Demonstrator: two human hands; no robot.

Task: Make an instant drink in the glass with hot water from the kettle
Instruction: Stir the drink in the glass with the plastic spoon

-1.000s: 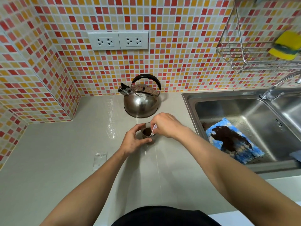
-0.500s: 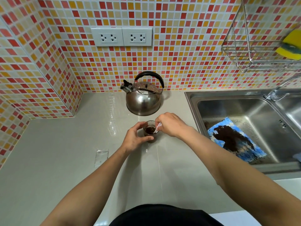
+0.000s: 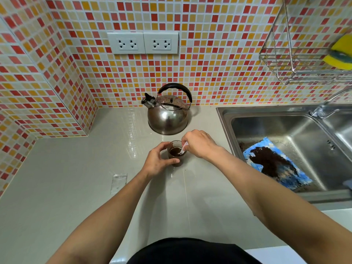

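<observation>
A small clear glass [image 3: 176, 152] holding dark brown liquid stands on the grey counter [image 3: 76, 178], just in front of a shiny steel kettle [image 3: 167, 115] with a black handle. My left hand [image 3: 159, 161] wraps around the glass from the left, thumb across its front. My right hand [image 3: 199, 144] pinches a thin white spoon [image 3: 183, 148] whose tip dips into the liquid. Part of the glass wall is hidden by my fingers.
A steel sink [image 3: 285, 141] lies right of the glass, with a blue cloth [image 3: 276, 164] stained dark brown in it. A small empty clear sachet [image 3: 118, 182] lies on the counter at the left. A wire rack [image 3: 297, 60] with a yellow sponge [image 3: 341, 52] hangs on the tiled wall.
The spoon has shifted inside the glass as my right hand moves it around. My left hand keeps its hold. The view has tilted slightly upward.
</observation>
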